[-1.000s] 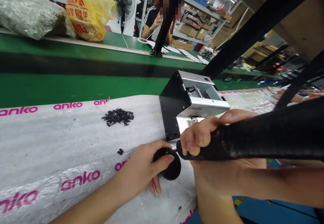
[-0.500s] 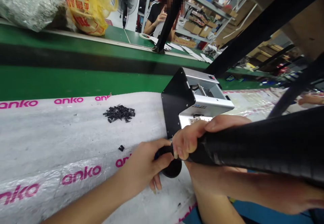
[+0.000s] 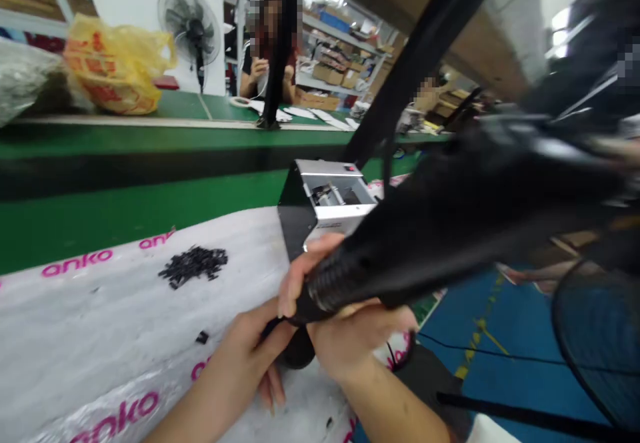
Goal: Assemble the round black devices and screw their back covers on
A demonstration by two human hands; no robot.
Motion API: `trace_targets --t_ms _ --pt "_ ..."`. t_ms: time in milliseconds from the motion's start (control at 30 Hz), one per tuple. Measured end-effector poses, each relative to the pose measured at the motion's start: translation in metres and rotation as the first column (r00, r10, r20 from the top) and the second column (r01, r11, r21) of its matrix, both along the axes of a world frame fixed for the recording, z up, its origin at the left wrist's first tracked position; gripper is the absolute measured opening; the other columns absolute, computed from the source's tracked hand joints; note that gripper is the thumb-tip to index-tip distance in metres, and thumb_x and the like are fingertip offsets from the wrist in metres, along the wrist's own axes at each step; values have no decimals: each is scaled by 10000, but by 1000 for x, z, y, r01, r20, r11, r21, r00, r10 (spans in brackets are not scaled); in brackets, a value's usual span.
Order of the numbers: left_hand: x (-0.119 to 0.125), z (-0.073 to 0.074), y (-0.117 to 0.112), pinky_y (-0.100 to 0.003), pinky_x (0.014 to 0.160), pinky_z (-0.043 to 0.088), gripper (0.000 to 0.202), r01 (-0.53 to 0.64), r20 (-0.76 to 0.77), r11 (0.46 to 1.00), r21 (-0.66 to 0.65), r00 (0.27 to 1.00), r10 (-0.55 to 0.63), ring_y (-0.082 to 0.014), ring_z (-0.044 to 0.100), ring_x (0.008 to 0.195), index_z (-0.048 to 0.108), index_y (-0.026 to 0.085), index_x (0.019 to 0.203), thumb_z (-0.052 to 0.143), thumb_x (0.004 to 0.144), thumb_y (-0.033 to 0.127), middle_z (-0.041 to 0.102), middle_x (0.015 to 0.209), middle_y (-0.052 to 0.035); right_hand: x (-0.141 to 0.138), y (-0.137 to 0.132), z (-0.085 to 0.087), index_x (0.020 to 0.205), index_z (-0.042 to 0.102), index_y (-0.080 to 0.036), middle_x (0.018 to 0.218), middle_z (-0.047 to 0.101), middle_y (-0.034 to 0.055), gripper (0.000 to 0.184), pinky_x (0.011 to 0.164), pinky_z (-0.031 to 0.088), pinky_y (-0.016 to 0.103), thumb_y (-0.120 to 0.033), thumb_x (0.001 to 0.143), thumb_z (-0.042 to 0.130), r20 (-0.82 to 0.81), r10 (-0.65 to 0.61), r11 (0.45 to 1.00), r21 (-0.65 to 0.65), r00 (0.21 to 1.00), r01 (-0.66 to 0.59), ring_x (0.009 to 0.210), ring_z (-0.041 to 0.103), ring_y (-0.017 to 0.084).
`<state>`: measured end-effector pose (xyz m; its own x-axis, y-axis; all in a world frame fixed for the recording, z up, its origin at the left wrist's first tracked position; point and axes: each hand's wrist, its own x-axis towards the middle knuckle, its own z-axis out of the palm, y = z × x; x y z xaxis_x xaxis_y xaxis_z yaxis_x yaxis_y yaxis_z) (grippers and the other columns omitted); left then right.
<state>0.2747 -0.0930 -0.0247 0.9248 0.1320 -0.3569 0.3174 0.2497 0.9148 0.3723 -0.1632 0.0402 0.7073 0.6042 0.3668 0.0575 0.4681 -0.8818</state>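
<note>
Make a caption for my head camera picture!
Right hand grips a black ribbed hose while left hand touches a black disc.

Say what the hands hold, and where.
The right hand grips a black tube by its ribbed end; the left hand holds a round black disc by its edge.

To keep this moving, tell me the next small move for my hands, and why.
Probably press the black ribbed tube in your right hand against the round black disc in your left hand: the tube's narrow end already sits at the disc, and both hands grasp their pieces.
</note>
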Motion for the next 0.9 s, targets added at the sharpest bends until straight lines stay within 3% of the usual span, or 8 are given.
trace_targets --t_ms 100,233,333,400,500,567,733,900 --pt "0 3 -2 -231 422 501 548 -27 -40 996 85 999 30 -171 649 454 499 184 1310 473 916 564 648 578 13 18 -13 28 1055 596 -312 598 578 -34 587 350 434 276 -811 764 493 -43 -106 972 207 993 112 377 470 143" --pt "-5 9 -1 -299 609 565 605 -18 30 940 340 1000 8 -193 690 635 453 240 1374 608 849 498 725 899 -45 46 -32 55 975 607 -295 525 533 -47 565 338 406 261 -806 786 459 115 -424 881 286 898 378 344 441 135" --pt "-7 8 5 -362 747 564 652 -7 73 718 696 996 -61 -267 701 867 517 296 1333 743 734 419 658 1215 -74 63 -29 44 985 610 -295 564 561 -37 541 346 404 260 -785 785 497 217 -466 871 282 858 401 360 460 134" --pt "-7 6 10 -428 802 550 630 -18 79 543 840 993 -89 -327 679 967 561 294 1307 739 729 470 638 1245 -86 71 -24 29 978 604 -282 579 576 -29 507 340 397 253 -748 834 468 273 -428 895 262 861 361 361 471 132" --pt "-5 4 16 -497 880 512 611 -72 139 434 898 982 -124 -357 639 1033 616 259 1243 714 733 581 660 1174 -100 74 -23 16 1011 587 -263 553 561 -36 507 323 387 241 -726 863 442 240 -391 916 199 889 349 351 473 130" --pt "-4 4 18 -500 982 460 656 -91 194 481 872 966 -170 -351 581 1141 606 246 1242 738 707 603 645 1211 -100 69 -27 19 1030 579 -264 531 549 -45 571 299 370 235 -778 813 458 148 -334 940 123 931 318 336 463 132" --pt "-5 8 23 -438 1068 400 710 19 166 701 713 967 -195 -290 517 1242 521 275 1308 817 686 446 578 1342 -62 33 -27 39 952 619 -250 486 590 -26 629 280 385 265 -830 759 468 23 -184 980 80 983 181 302 472 155" --pt "-3 10 22 -442 1029 404 604 -9 186 752 659 971 -152 -281 564 1156 562 246 1192 823 650 291 636 1224 -45 11 -12 42 879 693 -206 454 616 21 621 343 449 340 -790 776 508 218 -105 991 102 970 84 306 535 211"
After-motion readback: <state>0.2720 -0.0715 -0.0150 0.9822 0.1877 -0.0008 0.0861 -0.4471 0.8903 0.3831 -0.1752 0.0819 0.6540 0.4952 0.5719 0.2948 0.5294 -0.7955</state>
